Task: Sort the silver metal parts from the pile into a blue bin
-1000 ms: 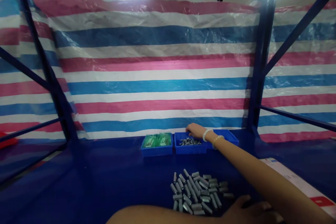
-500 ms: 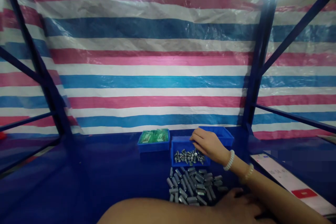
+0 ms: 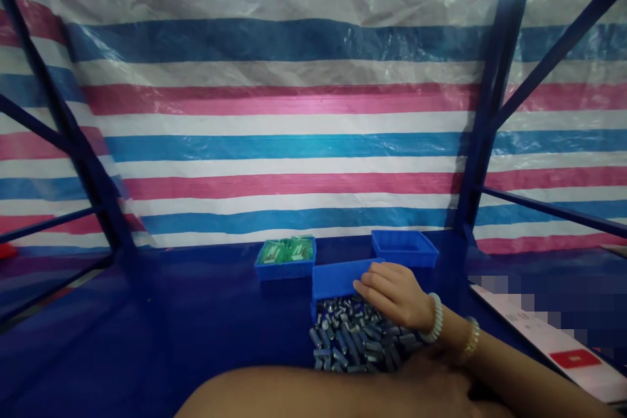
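Note:
My right hand [image 3: 394, 294], with two bead bracelets at the wrist, grips the far right rim of a blue bin [image 3: 337, 277]. The bin is tipped toward me, so its far wall stands high. Small silver bolts [image 3: 337, 305] slide from its low side onto a heap of grey metal cylinders [image 3: 350, 343] on the blue surface. Across the bottom of the view lies my left forearm. My left hand [image 3: 435, 379] is at the near right of the heap, its fingers hidden beneath my right wrist.
A blue bin with green packets [image 3: 288, 251] stands behind to the left. Another blue bin [image 3: 405, 249] stands at the back right. A white panel with a red patch [image 3: 575, 358] lies on the right. Blue frame posts [image 3: 482, 124] and a striped sheet [image 3: 294, 144] enclose the table.
My right hand has tilted the bin toward me, and the bolts have spilled forward onto the cylinders. My left hand's fingers have become hidden. The view has dipped slightly.

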